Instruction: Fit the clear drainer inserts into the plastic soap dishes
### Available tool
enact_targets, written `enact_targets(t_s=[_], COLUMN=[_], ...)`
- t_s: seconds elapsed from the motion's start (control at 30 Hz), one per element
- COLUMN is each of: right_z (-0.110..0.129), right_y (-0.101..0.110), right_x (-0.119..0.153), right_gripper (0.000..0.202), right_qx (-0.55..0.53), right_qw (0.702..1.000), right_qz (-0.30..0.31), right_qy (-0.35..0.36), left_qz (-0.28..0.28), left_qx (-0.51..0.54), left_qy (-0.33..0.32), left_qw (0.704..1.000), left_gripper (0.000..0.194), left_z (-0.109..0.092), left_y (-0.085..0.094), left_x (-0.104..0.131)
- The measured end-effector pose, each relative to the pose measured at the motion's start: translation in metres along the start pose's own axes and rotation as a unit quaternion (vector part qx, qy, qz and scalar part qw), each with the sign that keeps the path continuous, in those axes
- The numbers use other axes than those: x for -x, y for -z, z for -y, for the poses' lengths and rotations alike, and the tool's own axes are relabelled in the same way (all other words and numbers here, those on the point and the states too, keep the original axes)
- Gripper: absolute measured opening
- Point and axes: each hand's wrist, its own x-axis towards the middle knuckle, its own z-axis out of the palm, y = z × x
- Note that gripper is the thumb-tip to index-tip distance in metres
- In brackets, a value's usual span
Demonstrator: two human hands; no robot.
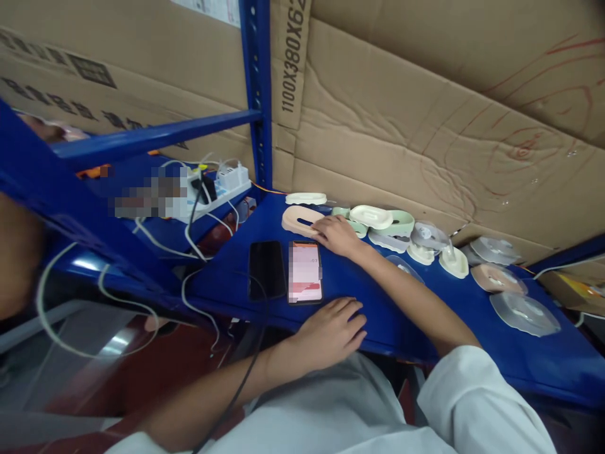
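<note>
My right hand (338,235) reaches across the blue table, its fingers closed on the right end of a peach oval dish (293,217) with a dark slot in its middle. Close beside that hand are a cream oval dish (371,217) and a pale green dish (403,223). My left hand (333,331) lies over the front edge of the table with fingers stretched out, holding nothing. Between the hands and to their left is a phone with a lit screen (305,274). A dark-screened phone (267,271) lies alongside it.
More dishes extend rightward along the cardboard wall (378,113), including a clear one (524,313) near the right. A power strip (231,183) with white cables stands beyond the blue shelf post (258,94). A black cable crosses my left forearm.
</note>
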Motion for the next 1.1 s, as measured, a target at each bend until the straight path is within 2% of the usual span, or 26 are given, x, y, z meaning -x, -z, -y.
enact_targets(t_s=[0.07, 0.13, 0.2, 0.33, 0.43, 0.5, 0.53, 0.6, 0.67, 0.7, 0.8, 0.87, 0.93, 1.0, 1.1], right_z=[-0.007, -0.009, -0.004, 0.020, 0.035, 0.038, 0.036, 0.025, 0.010, 0.002, -0.014, -0.016, -0.014, -0.012, -0.010], right_y=[0.002, 0.011, 0.022, 0.035, 0.041, 0.049, 0.054, 0.064, 0.068, 0.067, 0.050, 0.032, 0.017, 0.008, 0.011], right_x=[0.010, 0.038, 0.081, 0.183, 0.245, 0.266, 0.268, 0.253, 0.210, 0.180, 0.073, 0.006, -0.046, -0.079, -0.096], right_gripper=[0.032, 0.031, 0.031, 0.031, 0.029, 0.029, 0.030, 0.031, 0.034, 0.034, 0.040, 0.047, 0.051, 0.047, 0.031], right_qx=[-0.005, -0.013, -0.020, -0.034, -0.055, -0.056, -0.053, -0.053, -0.058, -0.058, -0.014, 0.051, 0.109, 0.132, 0.130], right_qw=[1.000, 0.999, 0.996, 0.987, 0.989, 0.993, 0.994, 0.994, 0.990, 0.989, 0.994, 0.996, 0.993, 0.990, 0.989], right_qz=[-0.005, -0.038, -0.078, -0.142, -0.119, -0.084, -0.076, -0.089, -0.122, -0.134, -0.112, -0.066, -0.014, 0.018, 0.025], right_qy=[-0.009, -0.016, -0.028, -0.070, -0.073, -0.057, -0.050, -0.044, -0.041, -0.035, -0.012, -0.015, -0.036, -0.054, -0.061], left_qz=[0.000, -0.004, -0.025, -0.096, -0.098, -0.065, -0.047, -0.021, -0.005, 0.001, 0.020, 0.030, 0.034, 0.033, 0.034], left_qx=[0.006, 0.012, 0.017, 0.008, -0.014, -0.022, -0.022, -0.016, -0.011, -0.010, -0.013, -0.019, -0.021, -0.021, -0.016], left_qy=[0.001, 0.003, 0.003, -0.002, 0.020, 0.014, 0.006, -0.008, -0.006, -0.003, 0.000, 0.000, -0.003, -0.006, -0.005], left_qw=[1.000, 1.000, 1.000, 0.995, 0.995, 0.998, 0.999, 1.000, 1.000, 1.000, 1.000, 0.999, 0.999, 0.999, 0.999], left_gripper=[0.018, 0.021, 0.026, 0.039, 0.046, 0.046, 0.044, 0.040, 0.039, 0.039, 0.041, 0.040, 0.037, 0.034, 0.031], left_z=[0.000, -0.001, -0.001, -0.002, -0.001, 0.000, 0.000, 0.000, 0.000, 0.000, -0.001, -0.001, -0.001, -0.001, -0.001], left_y=[0.001, 0.003, 0.006, 0.007, 0.005, 0.003, 0.002, 0.003, 0.004, 0.005, 0.007, 0.008, 0.009, 0.010, 0.013], left_x=[0.000, 0.000, 0.000, -0.001, -0.003, -0.004, -0.005, -0.006, -0.005, -0.005, -0.004, -0.004, -0.003, -0.003, -0.002])
